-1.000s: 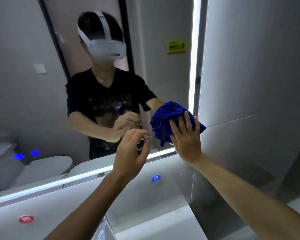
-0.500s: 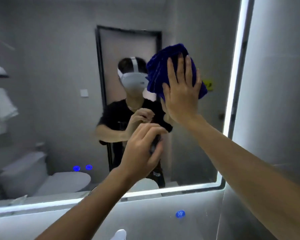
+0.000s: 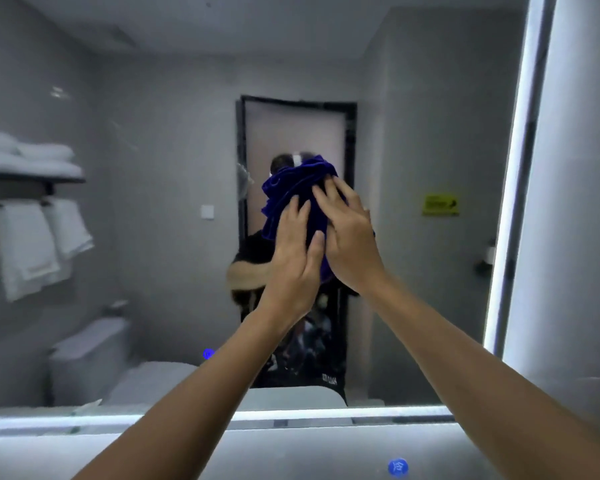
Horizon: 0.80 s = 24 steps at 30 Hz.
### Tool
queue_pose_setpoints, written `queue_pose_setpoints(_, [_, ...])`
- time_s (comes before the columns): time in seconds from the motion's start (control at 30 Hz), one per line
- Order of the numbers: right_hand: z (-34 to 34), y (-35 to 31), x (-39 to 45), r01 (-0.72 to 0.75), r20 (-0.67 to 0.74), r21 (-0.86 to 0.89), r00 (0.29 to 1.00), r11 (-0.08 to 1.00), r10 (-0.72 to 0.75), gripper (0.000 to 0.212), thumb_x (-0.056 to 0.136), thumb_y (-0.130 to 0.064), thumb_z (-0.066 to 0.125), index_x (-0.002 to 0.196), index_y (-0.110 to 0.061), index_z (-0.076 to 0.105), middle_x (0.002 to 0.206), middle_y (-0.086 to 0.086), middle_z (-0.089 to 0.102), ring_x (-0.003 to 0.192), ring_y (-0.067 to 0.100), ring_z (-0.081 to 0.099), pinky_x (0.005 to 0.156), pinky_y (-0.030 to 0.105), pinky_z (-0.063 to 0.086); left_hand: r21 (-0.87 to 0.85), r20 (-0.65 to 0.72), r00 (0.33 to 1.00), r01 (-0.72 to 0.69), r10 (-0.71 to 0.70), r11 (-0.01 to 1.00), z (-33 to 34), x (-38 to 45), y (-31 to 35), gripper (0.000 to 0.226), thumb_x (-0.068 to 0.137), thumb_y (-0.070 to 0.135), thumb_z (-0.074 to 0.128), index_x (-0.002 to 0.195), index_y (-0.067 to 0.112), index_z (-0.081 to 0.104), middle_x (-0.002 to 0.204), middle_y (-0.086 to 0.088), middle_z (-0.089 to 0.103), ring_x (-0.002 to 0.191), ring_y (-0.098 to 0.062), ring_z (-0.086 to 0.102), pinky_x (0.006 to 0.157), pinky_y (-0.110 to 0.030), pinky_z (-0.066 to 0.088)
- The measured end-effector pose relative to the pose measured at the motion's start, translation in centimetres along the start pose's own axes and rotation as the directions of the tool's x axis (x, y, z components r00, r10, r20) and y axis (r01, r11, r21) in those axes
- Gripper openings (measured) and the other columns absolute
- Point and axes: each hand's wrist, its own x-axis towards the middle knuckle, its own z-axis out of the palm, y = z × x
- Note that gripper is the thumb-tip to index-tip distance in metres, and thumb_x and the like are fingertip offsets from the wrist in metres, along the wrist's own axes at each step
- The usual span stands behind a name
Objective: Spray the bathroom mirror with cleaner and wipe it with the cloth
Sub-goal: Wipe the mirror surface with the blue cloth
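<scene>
Pressing a bunched blue cloth [image 3: 293, 199] flat against the mirror [image 3: 153, 237], both hands work side by side near its middle. Left hand [image 3: 293, 258] and right hand [image 3: 352, 240] keep their fingers straight on the cloth, gripping nothing. White towels [image 3: 32, 237] show reflected far left.

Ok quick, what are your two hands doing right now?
Left hand: open, straight fingers pressing the blue cloth against the mirror.
Right hand: open, fingers spread flat on the same cloth.
</scene>
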Motion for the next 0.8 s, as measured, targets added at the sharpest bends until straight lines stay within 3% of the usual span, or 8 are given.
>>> queue_pose_setpoints(0.07, [-1.5, 0.2, 0.3, -0.003, 0.041, 0.060, 0.999, 0.998, 0.000, 0.046, 0.096, -0.003, 0.039, 0.140, -0.004, 0.051, 0.150, 0.014, 0.045, 0.143, 0.024, 0.035, 0.119, 0.034, 0.028, 0.048, 0.033, 0.999, -0.006, 0.004, 0.999, 1.2, 0.5, 0.3, 0.059, 0.102, 0.043, 0.020, 0.155, 0.025, 0.000, 0.162, 0.010, -0.012, 0.145, 0.001, -0.021, 0.120, -0.025, -0.009])
queue_pose_setpoints(0.13, [-2.7, 0.4, 0.7, -0.014, 0.077, 0.072, 0.997, 0.997, 0.009, 0.047, 0.094, 0.001, 0.041, 0.140, -0.004, 0.051, 0.148, 0.014, 0.046, 0.142, 0.022, 0.038, 0.119, 0.027, 0.026, 0.108, -0.021, 1.000, -0.020, 0.022, 0.994, 2.4, 1.4, 0.8, 0.059, 0.100, 0.046, 0.014, 0.153, 0.026, -0.005, 0.161, 0.008, -0.016, 0.143, 0.000, -0.027, 0.119, -0.028, -0.014])
queue_pose_setpoints(0.23, [-3.5, 0.8, 0.8, 0.032, 0.110, 0.029, 0.993, 0.999, -0.035, 0.049, 0.095, -0.005, 0.040, 0.144, -0.005, 0.046, 0.148, 0.011, 0.048, 0.141, 0.020, 0.038, 0.119, 0.027, 0.028, 0.327, -0.090, 0.993, -0.037, 0.070, 0.944, 2.9, 3.0, 0.6, 0.060, 0.101, 0.039, 0.011, 0.156, 0.017, 0.000, 0.164, -0.006, -0.010, 0.149, -0.016, -0.020, 0.122, -0.038, -0.012])
queue_pose_setpoints(0.37, [-3.6, 0.8, 0.7, 0.032, 0.077, 0.028, 0.996, 0.999, -0.034, 0.051, 0.094, -0.005, 0.039, 0.144, -0.001, 0.046, 0.146, 0.014, 0.049, 0.139, 0.021, 0.040, 0.119, 0.029, 0.029, 0.643, -0.074, 0.986, -0.066, 0.147, 0.763, 3.0, 4.4, -0.1, 0.060, 0.102, 0.030, 0.021, 0.155, 0.002, 0.008, 0.161, -0.024, 0.000, 0.150, -0.037, -0.005, 0.123, -0.049, -0.003])
queue_pose_setpoints(0.5, [-3.3, 1.6, 0.2, -0.006, -0.073, -0.013, 0.997, 1.000, 0.005, 0.043, 0.096, -0.003, 0.043, 0.138, -0.002, 0.054, 0.140, 0.013, 0.056, 0.132, 0.021, 0.049, 0.114, 0.020, 0.033, 0.696, -0.009, 0.973, -0.161, 0.232, 0.700, 3.8, 5.6, 0.6, 0.058, 0.103, 0.021, 0.029, 0.152, -0.005, 0.013, 0.158, -0.033, 0.005, 0.149, -0.043, 0.001, 0.123, -0.051, 0.004])
queue_pose_setpoints(0.63, [-3.6, 3.0, -0.8, -0.004, -0.189, -0.070, 0.982, 0.998, -0.009, 0.043, 0.096, -0.001, 0.043, 0.137, -0.003, 0.055, 0.137, 0.015, 0.056, 0.128, 0.022, 0.053, 0.110, 0.029, 0.043, 0.702, 0.076, 0.970, -0.217, 0.232, 0.678, 3.3, 6.3, -0.2, 0.069, 0.104, 0.041, 0.029, 0.155, 0.003, 0.004, 0.162, -0.024, -0.005, 0.151, -0.036, -0.002, 0.120, -0.047, 0.022])
queue_pose_setpoints(0.73, [-4.0, 4.2, -1.3, 0.020, -0.239, -0.123, 0.970, 0.992, -0.050, 0.044, 0.093, 0.008, 0.049, 0.135, -0.002, 0.056, 0.135, 0.016, 0.057, 0.128, 0.021, 0.051, 0.111, 0.019, 0.036, 0.733, 0.152, 0.952, -0.289, 0.266, 0.616, 2.3, 6.7, -0.7, 0.067, 0.104, 0.046, 0.023, 0.156, 0.007, 0.003, 0.162, -0.021, -0.006, 0.151, -0.034, -0.005, 0.121, -0.047, 0.018])
queue_pose_setpoints(0.8, [-3.9, 4.6, -1.5, 0.024, -0.251, -0.151, 0.966, 0.988, -0.062, 0.042, 0.093, 0.007, 0.050, 0.134, -0.001, 0.057, 0.135, 0.017, 0.058, 0.127, 0.023, 0.051, 0.110, 0.022, 0.037, 0.758, 0.204, 0.917, -0.369, 0.343, 0.538, 0.8, 7.8, -0.9, 0.063, 0.104, 0.041, 0.027, 0.156, 0.008, 0.011, 0.163, -0.020, 0.002, 0.152, -0.033, 0.000, 0.123, -0.046, 0.010])
